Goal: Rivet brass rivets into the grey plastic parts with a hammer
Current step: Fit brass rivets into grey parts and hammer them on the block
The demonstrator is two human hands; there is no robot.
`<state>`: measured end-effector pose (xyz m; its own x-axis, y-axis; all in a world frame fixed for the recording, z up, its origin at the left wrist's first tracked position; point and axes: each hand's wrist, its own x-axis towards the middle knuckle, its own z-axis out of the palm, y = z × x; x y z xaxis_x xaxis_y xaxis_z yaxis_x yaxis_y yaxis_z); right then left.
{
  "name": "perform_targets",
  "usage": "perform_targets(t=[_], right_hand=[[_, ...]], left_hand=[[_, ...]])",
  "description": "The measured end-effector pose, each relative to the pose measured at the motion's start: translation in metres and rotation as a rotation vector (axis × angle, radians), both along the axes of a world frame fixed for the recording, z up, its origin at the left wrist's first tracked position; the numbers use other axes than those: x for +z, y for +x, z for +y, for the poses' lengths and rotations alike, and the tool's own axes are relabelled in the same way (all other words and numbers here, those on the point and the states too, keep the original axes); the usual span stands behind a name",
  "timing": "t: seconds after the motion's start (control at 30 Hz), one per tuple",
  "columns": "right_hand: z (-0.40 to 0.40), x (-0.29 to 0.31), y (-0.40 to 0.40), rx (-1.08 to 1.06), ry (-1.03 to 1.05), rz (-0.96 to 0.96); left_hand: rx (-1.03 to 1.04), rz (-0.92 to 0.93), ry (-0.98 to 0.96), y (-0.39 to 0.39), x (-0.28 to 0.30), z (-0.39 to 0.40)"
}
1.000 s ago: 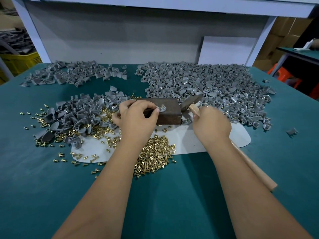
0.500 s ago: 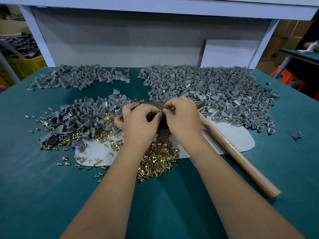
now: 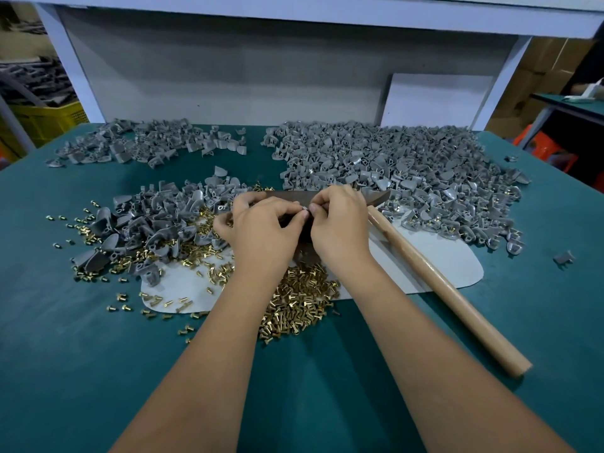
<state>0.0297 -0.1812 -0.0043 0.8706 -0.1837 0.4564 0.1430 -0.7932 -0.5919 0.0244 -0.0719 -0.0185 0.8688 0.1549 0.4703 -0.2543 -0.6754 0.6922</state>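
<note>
At frame centre, over a brown block (image 3: 304, 237), the left hand (image 3: 261, 230) and right hand (image 3: 340, 227) are meeting fingertip to fingertip. Both sets of fingers are curling narrowly and pinching a small grey part (image 3: 305, 209) between them; whether a rivet is seated in it cannot be told. The hammer (image 3: 441, 282) is lying unheld on the green bench (image 3: 81, 371), its wooden handle running from beside the right hand toward the lower right of the frame, its head mostly hidden behind that hand. Loose rivets (image 3: 300, 305) are lying heaped just below the hands, partly on a white mat (image 3: 441, 266), with more scattered to the centre left. One pile of grey parts (image 3: 157, 220) is sitting left of the hands, mixed with rivets. A larger pile (image 3: 408, 171) is spreading across the upper right, and a thinner one (image 3: 140, 145) across the upper left. A yellow crate (image 3: 42, 119) is standing at the far left edge, off the bench.
</note>
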Motion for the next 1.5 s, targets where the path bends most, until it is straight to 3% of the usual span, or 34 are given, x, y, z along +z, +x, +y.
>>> perform_targets(t=[0.47, 0.53, 0.6, 0.7, 0.8, 0.93, 1.07, 1.17, 1.27, 1.5], right_hand=[[-0.005, -0.005, -0.005, 0.058, -0.038, -0.062], [-0.017, 0.0, -0.01, -0.002, -0.09, -0.082], [-0.039, 0.005, -0.016, -0.21, -0.23, -0.091], [-0.074, 0.009, -0.026, -0.421, -0.426, 0.195], [-0.079, 0.004, -0.031, -0.334, -0.46, 0.441], [-0.071, 0.007, -0.031, -0.317, -0.461, 0.402], [-0.074, 0.019, -0.037, -0.336, -0.332, 0.258], [-0.067, 0.024, -0.054, -0.219, -0.21, 0.144], [-0.05, 0.021, -0.069, -0.091, -0.179, 0.152], [-0.039, 0.018, -0.065, -0.123, -0.25, 0.204]], left_hand=[[0.061, 0.0, 0.032, 0.001, -0.002, -0.004], [0.064, 0.01, 0.028, 0.0, -0.002, -0.004], [0.053, 0.026, 0.012, -0.001, -0.003, -0.004], [0.041, 0.017, 0.025, -0.002, -0.003, -0.005], [0.044, -0.02, 0.049, -0.003, -0.003, -0.006], [0.075, -0.031, 0.082, -0.004, -0.002, -0.007], [0.101, -0.032, 0.099, -0.005, 0.0, -0.008], [0.115, -0.041, 0.12, -0.004, -0.001, -0.008], [0.12, -0.054, 0.129, -0.003, -0.002, -0.008], [0.127, -0.06, 0.128, -0.002, -0.004, -0.008]])
